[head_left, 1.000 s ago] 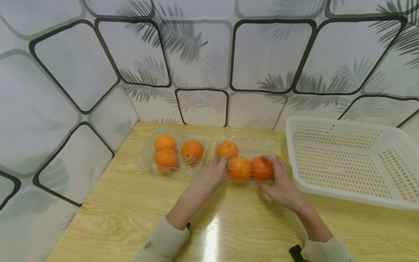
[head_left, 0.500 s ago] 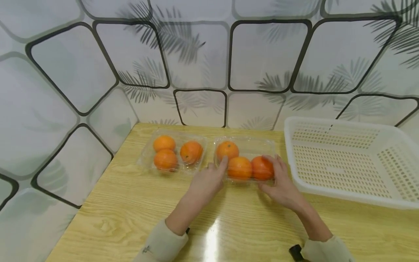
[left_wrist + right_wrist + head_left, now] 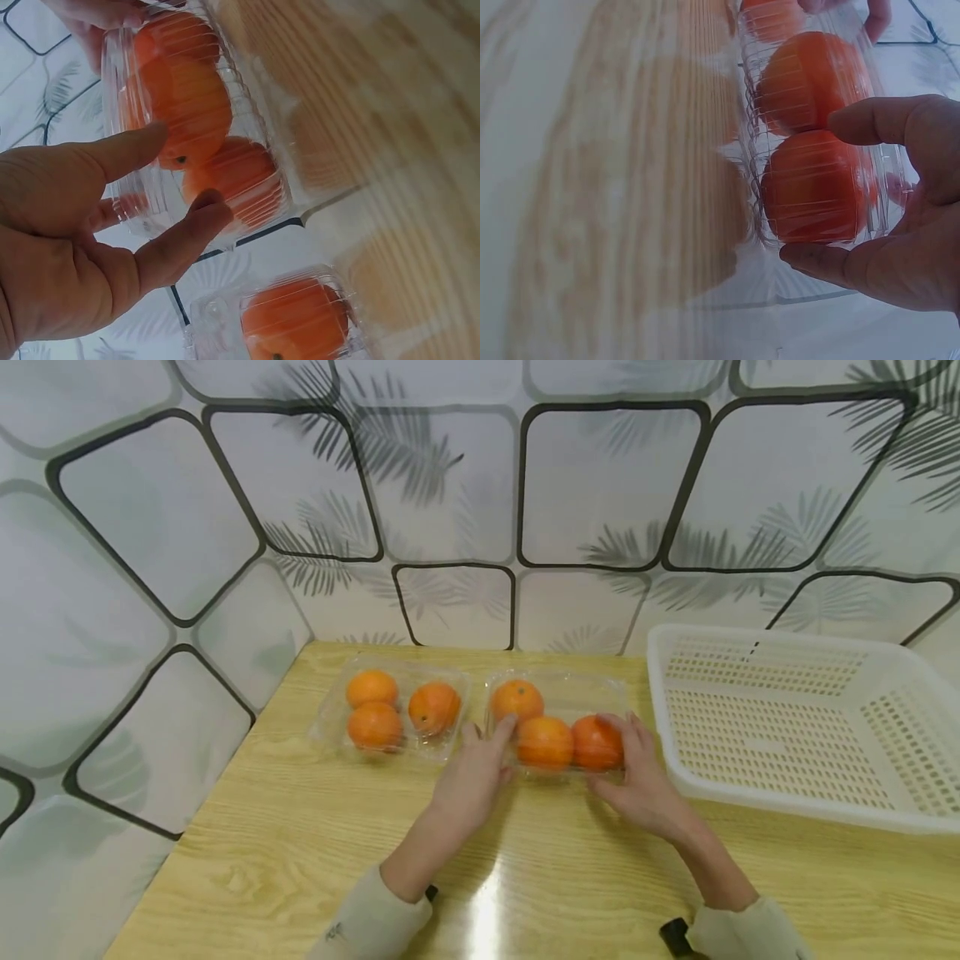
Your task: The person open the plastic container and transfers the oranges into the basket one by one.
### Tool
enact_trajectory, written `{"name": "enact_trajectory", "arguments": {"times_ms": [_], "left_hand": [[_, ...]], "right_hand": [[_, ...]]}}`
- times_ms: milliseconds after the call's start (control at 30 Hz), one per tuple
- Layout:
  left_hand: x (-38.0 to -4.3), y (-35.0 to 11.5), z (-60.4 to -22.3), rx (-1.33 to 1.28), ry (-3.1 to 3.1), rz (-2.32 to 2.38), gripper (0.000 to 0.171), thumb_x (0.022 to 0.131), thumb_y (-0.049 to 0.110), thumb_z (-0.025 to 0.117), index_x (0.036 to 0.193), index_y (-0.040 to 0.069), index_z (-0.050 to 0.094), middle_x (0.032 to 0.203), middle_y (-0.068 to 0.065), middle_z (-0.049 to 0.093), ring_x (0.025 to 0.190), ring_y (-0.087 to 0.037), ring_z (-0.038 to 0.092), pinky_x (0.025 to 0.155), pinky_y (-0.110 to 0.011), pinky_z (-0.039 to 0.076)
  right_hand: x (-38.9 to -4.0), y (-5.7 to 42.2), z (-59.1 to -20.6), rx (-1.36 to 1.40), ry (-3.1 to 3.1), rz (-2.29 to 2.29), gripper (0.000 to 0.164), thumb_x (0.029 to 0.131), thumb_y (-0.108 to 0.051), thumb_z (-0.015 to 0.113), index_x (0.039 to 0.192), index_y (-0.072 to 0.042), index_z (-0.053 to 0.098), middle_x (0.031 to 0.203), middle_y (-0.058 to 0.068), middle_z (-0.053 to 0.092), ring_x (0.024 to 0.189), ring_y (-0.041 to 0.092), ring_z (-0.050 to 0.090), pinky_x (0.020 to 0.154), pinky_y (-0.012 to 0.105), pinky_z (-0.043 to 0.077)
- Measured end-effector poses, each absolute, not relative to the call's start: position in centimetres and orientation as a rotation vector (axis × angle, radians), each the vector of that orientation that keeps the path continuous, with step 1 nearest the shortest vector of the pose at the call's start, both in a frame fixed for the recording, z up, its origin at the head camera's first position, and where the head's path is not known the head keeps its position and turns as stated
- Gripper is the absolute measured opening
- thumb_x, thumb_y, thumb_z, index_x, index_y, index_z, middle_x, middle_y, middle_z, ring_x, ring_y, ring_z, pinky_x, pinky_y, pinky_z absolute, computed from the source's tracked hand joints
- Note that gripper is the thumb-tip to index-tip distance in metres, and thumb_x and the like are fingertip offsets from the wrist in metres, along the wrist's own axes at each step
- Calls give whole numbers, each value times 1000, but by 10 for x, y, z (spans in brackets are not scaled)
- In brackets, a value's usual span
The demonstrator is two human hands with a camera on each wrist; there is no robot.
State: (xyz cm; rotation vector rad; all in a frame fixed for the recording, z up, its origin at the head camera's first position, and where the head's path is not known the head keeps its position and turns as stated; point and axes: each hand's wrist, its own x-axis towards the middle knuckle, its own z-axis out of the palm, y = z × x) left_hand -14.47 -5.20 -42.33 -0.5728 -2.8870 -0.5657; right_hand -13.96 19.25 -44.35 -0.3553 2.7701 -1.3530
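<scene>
Two clear plastic fruit boxes stand side by side, each with three oranges inside. The right-hand fruit box is between my hands. At its near left corner my left hand has thumb and fingers around the end wall; the left wrist view shows a fingertip at the wall beside an orange. My right hand holds the right end, fingers over the top edge and thumb in front. In the right wrist view its fingers and thumb span an orange through the plastic. The left-hand fruit box sits untouched.
A white perforated plastic basket stands to the right, close to the right-hand box. The wooden table meets a patterned wall behind the boxes, with another wall at the left.
The view has shifted slightly. My left hand's fingers have moved a little at the box's left end. My right hand has kept its place, and the boxes stay where they were.
</scene>
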Motion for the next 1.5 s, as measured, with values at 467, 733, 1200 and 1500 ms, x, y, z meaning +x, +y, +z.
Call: {"name": "enact_trajectory", "arguments": {"times_ms": [467, 733, 1200, 1500], "left_hand": [[-155, -69, -424, -661, -2933, -877, 77, 81, 25, 82, 141, 12, 34, 76, -8, 52, 61, -16, 47, 52, -25, 44], [-154, -70, -421, -685, -2937, -850, 75, 82, 23, 81, 141, 10, 35, 54, 2, 45, 44, -9, 37, 41, -21, 33], [-155, -69, -425, -738, -3016, -789, 76, 91, 24, 72, 145, 8, 22, 69, -7, 53, 48, -12, 46, 44, -22, 40], [-152, -64, -426, -713, -3028, -707, 71, 94, 23, 69, 144, 8, 21, 91, -22, 58, 53, -16, 50, 47, -24, 43]], "right_hand": [[-140, 192, -442, -407, 2796, -1343, 72, 85, -6, 73, 146, -8, 33, 156, 35, 6, 147, 50, 3, 104, 75, 23], [-141, 191, -445, -413, 2802, -1342, 70, 86, -5, 71, 145, -7, 34, 156, 35, 5, 146, 51, 3, 104, 75, 22], [-141, 193, -445, -407, 2793, -1342, 71, 85, -5, 71, 145, -7, 33, 156, 36, 2, 145, 54, 5, 104, 75, 22], [-142, 192, -444, -390, 2818, -1345, 74, 82, 0, 71, 145, -5, 33, 156, 36, 4, 145, 54, 7, 106, 74, 21]]}}
